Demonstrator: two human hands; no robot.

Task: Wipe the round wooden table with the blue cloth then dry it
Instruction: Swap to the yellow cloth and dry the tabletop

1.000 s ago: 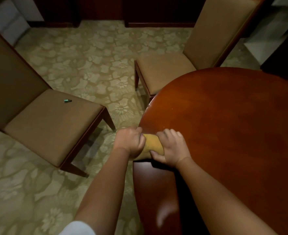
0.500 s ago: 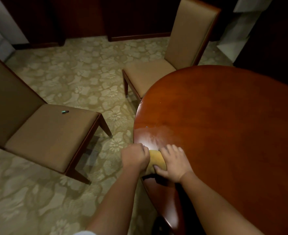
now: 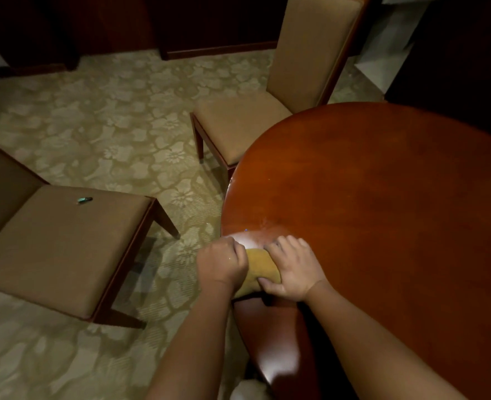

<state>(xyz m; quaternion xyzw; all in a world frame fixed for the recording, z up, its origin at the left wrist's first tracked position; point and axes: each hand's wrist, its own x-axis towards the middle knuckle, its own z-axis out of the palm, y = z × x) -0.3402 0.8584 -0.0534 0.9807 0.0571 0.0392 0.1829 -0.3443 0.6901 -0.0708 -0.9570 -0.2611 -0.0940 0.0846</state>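
moved: cloth (image 3: 263,269) and both hands now sit slightly further along the table (image 3: 382,226) rim than a moment ago. cloth: yellow, not blue; bunched at the near-left edge. left hand (image 3: 221,265): fist curled round its end. right hand (image 3: 294,269): fingers curled over it, pressing. method: probably steady overlapping strokes following the rim. unclear: cloth's underside; table's right side cut off; small green item (image 3: 84,200) on chair (image 3: 62,246).

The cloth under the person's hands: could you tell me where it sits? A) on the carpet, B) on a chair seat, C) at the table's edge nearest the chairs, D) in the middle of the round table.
C: the yellowish cloth lies at the rim of the round table, gripped by the left hand and right hand.
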